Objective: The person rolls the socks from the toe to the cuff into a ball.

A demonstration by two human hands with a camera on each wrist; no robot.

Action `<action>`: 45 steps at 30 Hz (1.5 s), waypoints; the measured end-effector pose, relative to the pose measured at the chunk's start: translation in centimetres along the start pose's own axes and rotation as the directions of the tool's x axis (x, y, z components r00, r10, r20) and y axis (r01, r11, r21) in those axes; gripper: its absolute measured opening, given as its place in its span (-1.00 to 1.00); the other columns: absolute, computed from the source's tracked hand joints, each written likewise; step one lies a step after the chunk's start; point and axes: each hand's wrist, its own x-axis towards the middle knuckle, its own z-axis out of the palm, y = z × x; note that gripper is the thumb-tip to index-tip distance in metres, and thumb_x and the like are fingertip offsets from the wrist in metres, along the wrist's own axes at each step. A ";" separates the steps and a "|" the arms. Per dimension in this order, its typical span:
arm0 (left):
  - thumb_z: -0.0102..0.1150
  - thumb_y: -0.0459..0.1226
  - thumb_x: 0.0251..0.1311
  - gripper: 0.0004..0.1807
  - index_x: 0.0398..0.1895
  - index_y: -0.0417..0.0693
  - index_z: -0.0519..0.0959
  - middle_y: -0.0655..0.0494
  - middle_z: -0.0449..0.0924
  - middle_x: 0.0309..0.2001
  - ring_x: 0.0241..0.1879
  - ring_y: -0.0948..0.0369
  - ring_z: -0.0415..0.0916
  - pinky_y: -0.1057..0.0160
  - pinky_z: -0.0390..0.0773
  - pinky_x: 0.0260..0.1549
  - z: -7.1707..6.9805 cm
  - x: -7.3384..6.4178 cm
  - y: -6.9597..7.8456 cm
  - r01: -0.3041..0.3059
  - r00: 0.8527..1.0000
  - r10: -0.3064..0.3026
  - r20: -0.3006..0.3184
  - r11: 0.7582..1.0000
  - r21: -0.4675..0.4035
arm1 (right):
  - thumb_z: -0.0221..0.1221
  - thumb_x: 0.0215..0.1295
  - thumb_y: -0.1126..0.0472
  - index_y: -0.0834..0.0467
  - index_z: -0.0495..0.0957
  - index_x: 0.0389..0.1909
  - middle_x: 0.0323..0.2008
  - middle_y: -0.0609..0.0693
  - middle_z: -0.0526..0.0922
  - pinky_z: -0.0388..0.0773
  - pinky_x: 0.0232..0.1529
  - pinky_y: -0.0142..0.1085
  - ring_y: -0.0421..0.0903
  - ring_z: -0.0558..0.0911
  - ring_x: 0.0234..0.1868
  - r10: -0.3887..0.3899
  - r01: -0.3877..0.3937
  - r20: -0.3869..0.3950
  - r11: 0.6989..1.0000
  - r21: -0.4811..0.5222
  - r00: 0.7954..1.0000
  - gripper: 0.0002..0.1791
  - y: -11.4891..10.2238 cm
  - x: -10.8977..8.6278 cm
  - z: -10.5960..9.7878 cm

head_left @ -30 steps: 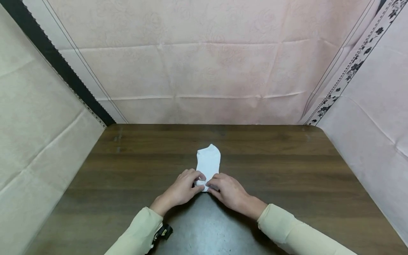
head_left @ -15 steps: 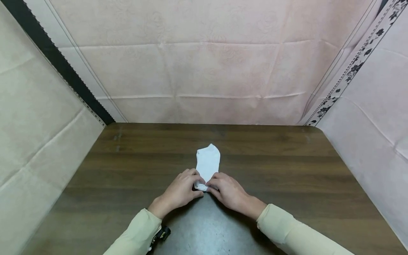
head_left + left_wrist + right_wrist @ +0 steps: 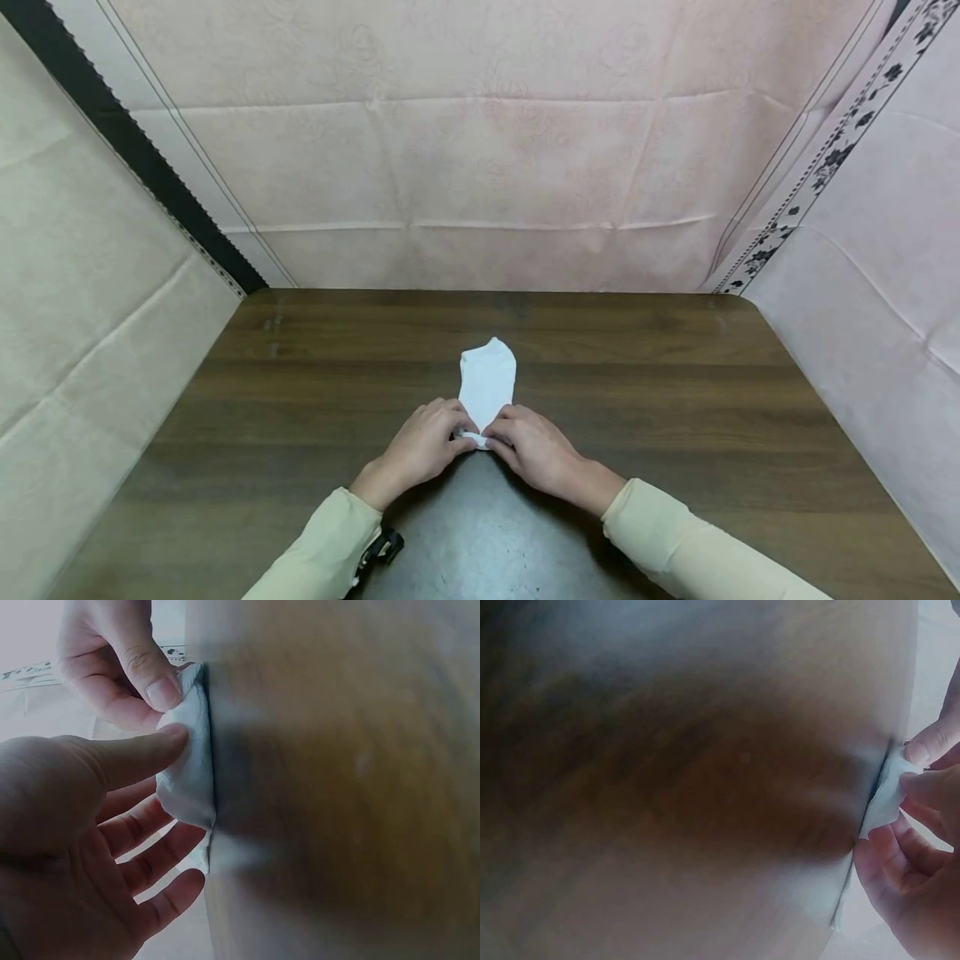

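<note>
A white sock (image 3: 489,379) lies flat on the brown wooden table (image 3: 645,392), pointing away from me. Its near end is folded over into a small roll (image 3: 187,761). At the left of that roll, my left hand (image 3: 423,446) pinches the fabric, thumb on the near side and fingers behind. My right hand (image 3: 540,450) pinches the right part the same way, its thumb and fingertips close to the left ones. In the right wrist view, the folded edge (image 3: 886,796) shows between the fingertips. Both hands hide the sides of the fold.
Pale cloth hangs behind the table as a back wall (image 3: 480,167), with more cloth at the left (image 3: 97,333) and right (image 3: 862,275). A black device (image 3: 382,546) is strapped at my left wrist.
The left thumb came away from the fold half a second ago and now presses on it again. The sock's near end looks slightly more tightly folded; the right hand has hardly moved.
</note>
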 end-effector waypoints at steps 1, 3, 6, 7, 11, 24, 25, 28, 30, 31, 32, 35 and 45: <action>0.35 -0.21 0.28 -0.92 -0.29 0.00 0.74 0.23 0.58 -0.23 -0.16 0.16 0.48 0.02 0.44 -0.03 0.0 0.0 0.0 0.001 1.000 -0.001 -0.002 1.000 -0.005 | 0.29 0.37 0.19 0.06 0.74 -0.21 -0.26 -0.12 0.59 0.53 -0.19 -0.28 -0.19 0.52 -0.24 0.002 -0.002 0.000 1.000 0.001 1.000 -0.92 0.0 0.0 0.0; 0.33 -0.21 0.29 -0.92 -0.30 0.01 0.75 0.23 0.58 -0.24 -0.16 0.16 0.48 0.02 0.44 -0.02 0.0 -0.1 -0.1 0.001 1.000 -0.001 -0.008 1.000 -0.015 | 0.29 0.37 0.19 0.07 0.73 -0.21 -0.26 -0.12 0.59 0.52 -0.21 -0.29 -0.20 0.51 -0.26 0.005 -0.005 0.000 1.000 0.001 1.000 -0.92 -0.1 0.0 0.1; 0.31 -0.22 0.32 -0.91 -0.29 0.00 0.74 0.24 0.59 -0.25 -0.17 0.17 0.49 0.02 0.44 -0.04 0.1 -0.1 -0.2 0.006 1.000 -0.006 -0.013 0.999 -0.035 | 0.32 0.35 0.17 0.08 0.72 -0.18 -0.24 -0.10 0.58 0.51 -0.25 -0.31 -0.21 0.50 -0.29 0.009 -0.009 0.002 1.000 -0.006 1.000 -0.90 -0.2 0.0 0.1; 0.30 -0.23 0.32 -0.92 -0.29 0.00 0.74 0.24 0.59 -0.25 -0.17 0.17 0.49 0.03 0.45 -0.04 0.1 -0.1 -0.3 0.011 1.000 -0.011 -0.013 0.999 -0.042 | 0.34 0.33 0.17 0.08 0.71 -0.16 -0.23 -0.09 0.58 0.51 -0.27 -0.31 -0.21 0.49 -0.30 0.011 -0.011 0.002 1.000 -0.006 1.000 -0.87 -0.2 0.0 0.1; 0.28 -0.24 0.35 -0.89 -0.28 -0.03 0.75 0.24 0.59 -0.25 -0.18 0.18 0.49 0.04 0.46 -0.06 0.2 0.0 -0.4 0.025 1.000 -0.025 -0.012 0.998 -0.054 | 0.39 0.27 0.14 0.06 0.65 -0.05 -0.13 -0.07 0.56 0.53 -0.29 -0.31 -0.22 0.52 -0.29 0.026 -0.026 0.003 1.000 -0.013 1.000 -0.74 -0.4 -0.1 -0.1; 0.19 -0.31 0.40 -0.85 -0.29 -0.06 0.73 0.21 0.59 -0.28 -0.22 0.18 0.49 0.09 0.48 -0.16 0.1 0.3 -0.5 0.039 0.999 -0.042 -0.027 0.994 -0.103 | 0.39 0.25 0.28 0.05 0.60 -0.08 -0.25 -0.09 0.61 0.58 -0.28 -0.27 -0.16 0.58 -0.30 -0.069 0.062 -0.088 0.995 -0.076 0.994 -0.74 -0.5 -0.1 0.0; 0.18 -0.31 0.40 -0.85 -0.29 -0.06 0.73 0.21 0.58 -0.28 -0.22 0.19 0.48 0.10 0.48 -0.16 0.1 0.3 -0.5 0.042 0.999 -0.045 -0.026 0.993 -0.110 | 0.38 0.25 0.30 0.05 0.60 -0.08 -0.26 -0.09 0.62 0.58 -0.28 -0.27 -0.16 0.59 -0.31 -0.073 0.067 -0.088 0.995 -0.075 0.993 -0.74 -0.4 -0.1 0.0; 0.17 -0.33 0.41 -0.85 -0.28 -0.07 0.73 0.20 0.59 -0.28 -0.21 0.18 0.49 0.10 0.49 -0.16 0.1 0.4 -0.7 0.040 0.999 -0.044 -0.023 0.990 -0.134 | 0.35 0.27 0.32 0.06 0.63 -0.09 -0.27 -0.09 0.63 0.58 -0.28 -0.28 -0.17 0.59 -0.33 -0.075 0.069 -0.088 0.995 -0.066 0.993 -0.78 -0.3 0.0 0.0; 0.17 -0.34 0.41 -0.85 -0.27 -0.08 0.73 0.18 0.61 -0.27 -0.21 0.18 0.49 0.10 0.50 -0.15 0.1 0.5 -0.7 0.042 0.999 -0.046 -0.021 0.986 -0.159 | 0.34 0.28 0.34 0.08 0.65 -0.11 -0.27 -0.08 0.64 0.59 -0.28 -0.28 -0.18 0.61 -0.33 -0.074 0.069 -0.092 0.996 -0.058 0.993 -0.80 -0.2 0.0 0.1; 0.17 -0.33 0.41 -0.86 -0.26 -0.07 0.73 0.19 0.62 -0.27 -0.20 0.19 0.50 0.10 0.50 -0.14 0.1 0.5 -0.7 0.051 0.998 -0.055 -0.017 0.983 -0.174 | 0.34 0.28 0.34 0.09 0.66 -0.12 -0.26 -0.08 0.64 0.59 -0.27 -0.28 -0.17 0.62 -0.32 -0.072 0.068 -0.096 0.996 -0.052 0.993 -0.81 -0.2 0.0 0.1; 0.17 -0.34 0.41 -0.86 -0.24 -0.06 0.72 0.19 0.62 -0.26 -0.20 0.20 0.50 0.11 0.50 -0.14 0.0 0.5 -0.7 0.056 0.998 -0.060 -0.014 0.980 -0.190 | 0.34 0.27 0.34 0.10 0.66 -0.12 -0.26 -0.07 0.65 0.60 -0.26 -0.27 -0.17 0.62 -0.32 -0.072 0.067 -0.099 0.997 -0.046 0.992 -0.81 -0.1 0.0 0.1; 0.18 -0.34 0.40 -0.92 -0.22 -0.06 0.67 0.21 0.60 -0.32 -0.27 0.24 0.50 0.14 0.50 -0.18 0.0 0.6 -0.7 0.068 0.997 -0.073 -0.015 0.969 -0.237 | 0.35 0.27 0.34 0.13 0.68 -0.14 -0.25 -0.06 0.66 0.60 -0.24 -0.26 -0.17 0.64 -0.30 -0.062 0.059 -0.099 0.998 -0.032 0.993 -0.83 -0.1 0.1 0.1; 0.26 -0.36 0.33 -0.85 -0.39 0.02 0.56 0.27 0.47 -0.50 -0.45 0.30 0.41 0.24 0.45 -0.35 0.1 0.8 -0.6 0.108 0.992 -0.122 -0.035 0.957 -0.269 | 0.40 0.25 0.24 0.13 0.69 -0.12 -0.18 -0.04 0.63 0.57 -0.25 -0.28 -0.18 0.58 -0.28 -0.005 0.005 -0.010 1.000 -0.010 1.000 -0.80 -0.2 0.1 -0.2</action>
